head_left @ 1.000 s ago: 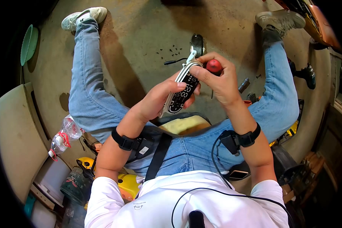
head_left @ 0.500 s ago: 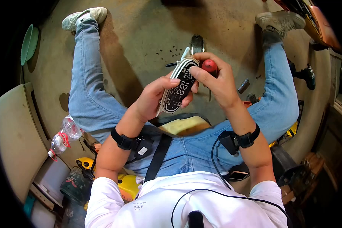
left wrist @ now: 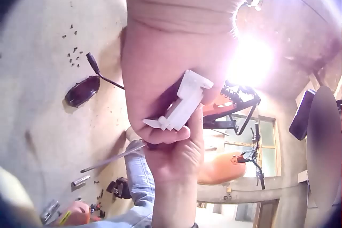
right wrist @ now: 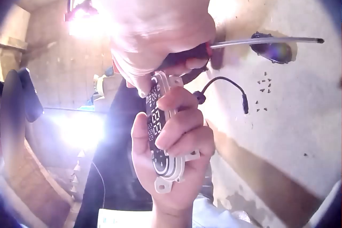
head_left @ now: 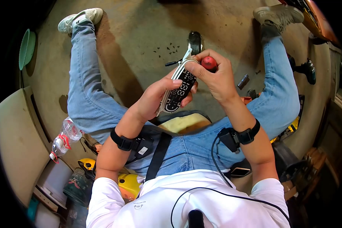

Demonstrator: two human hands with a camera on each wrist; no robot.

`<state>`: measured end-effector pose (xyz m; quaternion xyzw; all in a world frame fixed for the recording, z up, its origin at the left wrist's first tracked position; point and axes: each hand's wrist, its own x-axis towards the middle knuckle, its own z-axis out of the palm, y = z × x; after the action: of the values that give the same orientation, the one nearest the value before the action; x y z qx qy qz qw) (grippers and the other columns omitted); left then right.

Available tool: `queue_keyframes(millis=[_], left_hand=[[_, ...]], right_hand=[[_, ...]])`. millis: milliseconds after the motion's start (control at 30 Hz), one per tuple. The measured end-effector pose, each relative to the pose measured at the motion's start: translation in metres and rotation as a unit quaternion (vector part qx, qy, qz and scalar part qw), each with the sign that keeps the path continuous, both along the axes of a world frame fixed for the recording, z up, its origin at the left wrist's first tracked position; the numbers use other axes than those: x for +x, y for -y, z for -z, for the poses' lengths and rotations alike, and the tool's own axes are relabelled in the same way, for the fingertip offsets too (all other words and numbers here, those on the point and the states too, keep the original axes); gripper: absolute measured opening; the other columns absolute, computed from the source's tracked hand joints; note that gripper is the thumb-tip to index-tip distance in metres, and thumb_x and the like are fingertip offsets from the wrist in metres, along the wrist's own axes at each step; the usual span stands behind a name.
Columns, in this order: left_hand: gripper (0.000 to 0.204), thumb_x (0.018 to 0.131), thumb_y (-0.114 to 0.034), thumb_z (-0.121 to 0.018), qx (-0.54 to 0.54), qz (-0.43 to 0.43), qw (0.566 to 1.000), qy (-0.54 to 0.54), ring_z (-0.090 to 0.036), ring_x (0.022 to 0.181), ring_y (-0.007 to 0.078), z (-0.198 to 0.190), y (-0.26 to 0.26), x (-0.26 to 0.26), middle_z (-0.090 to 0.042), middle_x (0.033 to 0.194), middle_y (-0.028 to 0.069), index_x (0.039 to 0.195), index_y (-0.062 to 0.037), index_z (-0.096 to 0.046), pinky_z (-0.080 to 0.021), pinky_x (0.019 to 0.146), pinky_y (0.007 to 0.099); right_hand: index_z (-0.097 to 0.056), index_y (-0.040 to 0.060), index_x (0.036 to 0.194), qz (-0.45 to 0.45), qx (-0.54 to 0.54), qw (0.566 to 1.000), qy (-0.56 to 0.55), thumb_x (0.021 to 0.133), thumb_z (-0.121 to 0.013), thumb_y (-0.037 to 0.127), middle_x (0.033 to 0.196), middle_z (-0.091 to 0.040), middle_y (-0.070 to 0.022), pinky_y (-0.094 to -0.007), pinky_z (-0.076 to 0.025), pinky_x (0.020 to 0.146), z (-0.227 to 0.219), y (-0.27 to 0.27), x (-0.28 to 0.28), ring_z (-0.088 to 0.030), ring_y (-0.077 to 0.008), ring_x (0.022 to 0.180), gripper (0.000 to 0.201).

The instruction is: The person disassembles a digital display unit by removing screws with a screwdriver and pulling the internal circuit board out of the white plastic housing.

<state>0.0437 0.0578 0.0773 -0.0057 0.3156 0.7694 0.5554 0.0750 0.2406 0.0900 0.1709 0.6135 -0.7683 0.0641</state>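
Observation:
A long oval digital display panel [head_left: 178, 93] with a black face and white frame is held in the left hand [head_left: 150, 97], thumb over the face and fingers around the far side. The right hand [head_left: 220, 78] pinches its upper end. That same hand also keeps a screwdriver [head_left: 209, 64] with a red handle in its grip. In the right wrist view the screwdriver's shaft [right wrist: 267, 41] sticks out, away from the panel. A short black cable [right wrist: 224, 78] with a plug hangs from the panel. White plastic at the panel's edge [left wrist: 184, 105] shows in the left wrist view.
A dark oval housing [head_left: 194, 41] lies on the floor beyond the hands, beside several small dark screws [right wrist: 263, 86]. A drill [head_left: 307, 72] lies right of the person's leg. Plastic bottles [head_left: 66, 135] and a green basin [head_left: 26, 49] are at the left.
The panel and both hands have shifted slightly left and the panel's tilt has changed a little. The red handle has moved left along with the right hand. Both grips stay the same.

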Motion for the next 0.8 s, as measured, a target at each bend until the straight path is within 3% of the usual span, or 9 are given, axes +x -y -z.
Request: queue_keyframes(millis=[200,367,433,533,733,800], left_hand=[[0.055,0.092,-0.032,-0.051,-0.003,0.004,1.0,-0.009,-0.057,0.075,0.0141,-0.003,-0.001,-0.001,-0.059,0.103,0.0095,0.138,-0.0044,-0.039,-0.047,0.067,0.0253],[0.052,0.093,-0.03,-0.05,0.024,-0.008,0.999,0.03,-0.058,0.075,0.0159,0.0,0.0,-0.001,-0.059,0.105,0.0117,0.136,-0.0023,-0.041,-0.048,0.067,0.027],[0.047,0.094,-0.028,-0.048,0.081,-0.032,0.989,0.117,-0.059,0.075,0.0187,-0.001,0.0,-0.001,-0.059,0.106,0.0148,0.131,0.0002,-0.045,-0.049,0.067,0.0286],[0.047,0.095,-0.029,-0.046,0.119,-0.038,0.98,0.153,-0.058,0.074,0.0201,0.004,0.004,-0.001,-0.056,0.106,0.017,0.133,-0.0022,-0.045,-0.048,0.067,0.0294],[0.046,0.097,-0.03,-0.044,0.117,-0.035,0.981,0.15,-0.06,0.078,0.0218,0.008,0.006,-0.002,-0.058,0.108,0.0174,0.131,0.0,-0.047,-0.05,0.07,0.0322],[0.044,0.097,-0.028,-0.044,0.117,-0.041,0.981,0.147,-0.061,0.081,0.0223,0.005,0.005,-0.004,-0.059,0.11,0.0173,0.131,0.0014,-0.046,-0.051,0.072,0.0319]], right_hand=[[-0.067,-0.0016,0.088,0.013,0.078,0.996,-0.036,0.083,-0.08,0.018,0.075,-0.066,-0.0033,-0.0229,-0.051,0.057,0.012,0.0,0.002,-0.061,-0.0067,0.067,0.024],[-0.069,0.0001,0.089,0.016,0.042,0.999,0.005,0.085,-0.079,0.021,0.075,-0.066,-0.0009,-0.0221,-0.049,0.06,0.001,-0.001,0.0,-0.06,-0.006,0.069,0.024],[-0.069,0.0003,0.09,0.014,0.029,0.999,0.016,0.086,-0.078,0.022,0.075,-0.066,-0.0003,-0.0217,-0.049,0.06,0.0,-0.006,0.0,-0.06,-0.006,0.068,0.024],[-0.07,-0.0001,0.093,-0.017,0.0,0.999,0.028,0.087,-0.076,0.022,0.077,-0.067,-0.0003,-0.021,-0.048,0.06,-0.003,-0.009,0.0,-0.06,-0.0059,0.068,0.024],[-0.069,-0.0014,0.099,-0.022,0.012,1.0,-0.008,0.088,-0.074,0.021,0.081,-0.066,-0.0012,-0.0219,-0.049,0.065,-0.004,-0.004,0.001,-0.061,-0.0066,0.072,0.026],[-0.067,-0.0016,0.105,0.007,0.107,0.994,-0.03,0.086,-0.076,0.022,0.081,-0.067,-0.0025,-0.0241,-0.05,0.07,0.0,-0.002,0.001,-0.062,-0.0083,0.076,0.031]])
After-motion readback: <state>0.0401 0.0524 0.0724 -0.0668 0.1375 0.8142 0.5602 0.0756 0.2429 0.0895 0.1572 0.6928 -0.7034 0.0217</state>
